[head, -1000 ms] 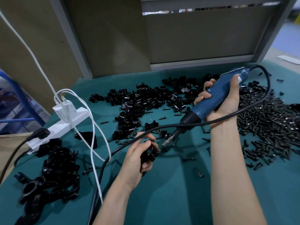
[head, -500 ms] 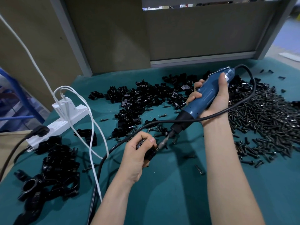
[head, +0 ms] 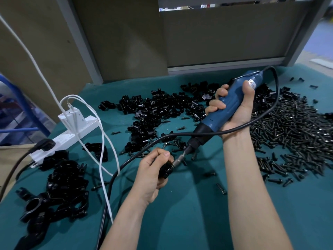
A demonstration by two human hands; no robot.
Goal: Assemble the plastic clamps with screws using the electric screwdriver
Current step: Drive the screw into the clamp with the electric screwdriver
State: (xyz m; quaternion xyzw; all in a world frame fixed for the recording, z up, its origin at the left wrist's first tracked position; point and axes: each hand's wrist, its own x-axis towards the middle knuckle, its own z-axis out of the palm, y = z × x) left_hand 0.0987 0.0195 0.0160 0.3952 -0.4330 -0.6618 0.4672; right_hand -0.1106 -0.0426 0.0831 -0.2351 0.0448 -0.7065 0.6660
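At worktop (head: 189, 217) centre: left hand (head: 152, 175) is gripping a black clamp (head: 165, 171); right hand (head: 237, 109), at 2 o'clock, is clenching the electric screwdriver (head: 221, 114), its bit touching the clamp. The tool is leaning, so the bit could be skating toward the thumb. The black cord (head: 236, 129) is looping past both wrists and is likely to tug. Screw heap (head: 297, 134) is crowding 3 o'clock, loose clamps (head: 158, 109) 12. Bare room is lying at 6.

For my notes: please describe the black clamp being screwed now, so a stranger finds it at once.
On the green table, a heap of clamps lies at the back, a pile of screws on the right. In front of the heap, the left hand grips one clamp. It alone is in a hand, with the tip of the blue screwdriver against it.
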